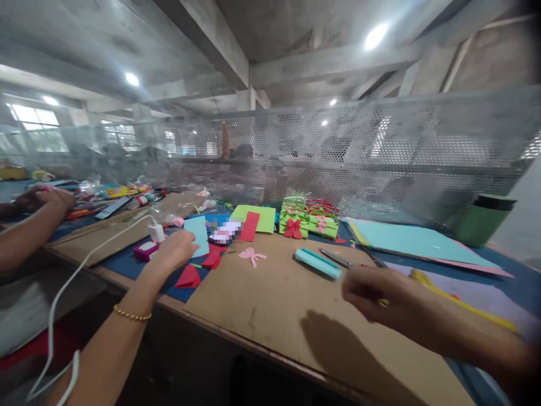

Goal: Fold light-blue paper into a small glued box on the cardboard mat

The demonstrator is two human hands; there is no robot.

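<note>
My left hand [175, 251] reaches out over the blue table cover, fingers curled, beside a light blue paper sheet [198, 234] and red paper scraps [189, 276]; I cannot tell whether it grips the sheet. My right hand [372, 293] hovers over the brown cardboard sheet [270, 299], smeared by motion, fingers loosely curled with nothing clearly in them. A light blue glue stick or tube [318, 263] and scissors [338, 258] lie just beyond it. A pink paper bow [252, 256] rests on the cardboard.
Green paper baskets with bows [308, 221] stand at the back, near green and red papers [253, 221]. Large cyan and pink sheets [418, 242] lie right, a green cup [482, 220] behind. Another person's arm [29, 225] works at left. A white charger cable [101, 248] crosses the table edge.
</note>
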